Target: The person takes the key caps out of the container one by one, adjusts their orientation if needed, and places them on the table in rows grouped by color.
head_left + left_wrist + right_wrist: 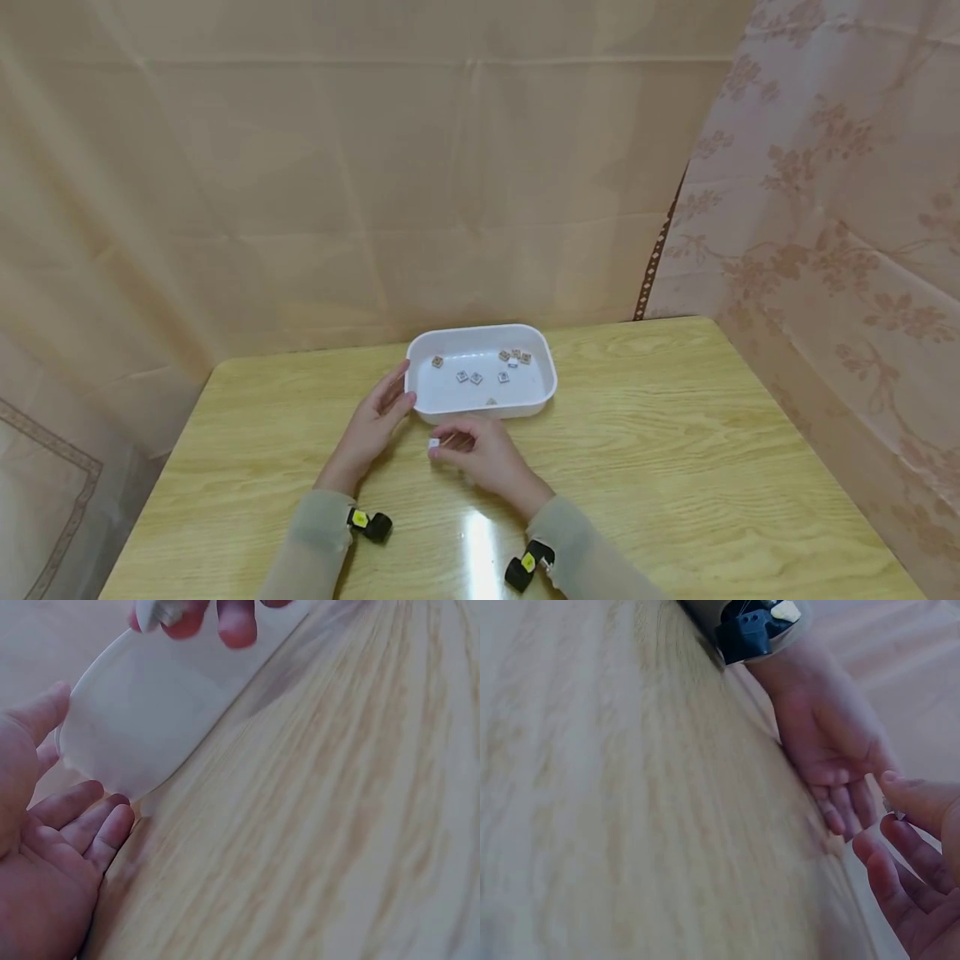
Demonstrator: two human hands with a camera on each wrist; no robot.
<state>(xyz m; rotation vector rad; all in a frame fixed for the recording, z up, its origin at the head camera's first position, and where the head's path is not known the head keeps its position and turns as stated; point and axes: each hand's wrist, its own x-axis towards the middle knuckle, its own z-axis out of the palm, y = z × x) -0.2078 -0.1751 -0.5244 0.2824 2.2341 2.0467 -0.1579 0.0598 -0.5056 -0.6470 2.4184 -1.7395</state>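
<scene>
A shallow white plastic tray (420, 392) with rounded corners stands near the table's back edge. My left hand (375, 421) touches its left end, thumb and fingers resting against the rim and wall without curling round it; the left wrist view shows the same hand (52, 825) against the tray's outer wall (142, 720). In front of the tray, my right hand (483, 454) pinches a small white square block (433, 443) between thumb and fingertips, above the table. The right wrist view shows that block (892, 810) mostly hidden between thumb and finger.
Inside the tray lie several small square pieces, some brown like this one (437, 362), some whitish like this one (503, 377). A wood-grain table (660, 467) extends on both sides. Behind it hangs a beige curtain (465, 167), with a floral cloth (832, 217) at right.
</scene>
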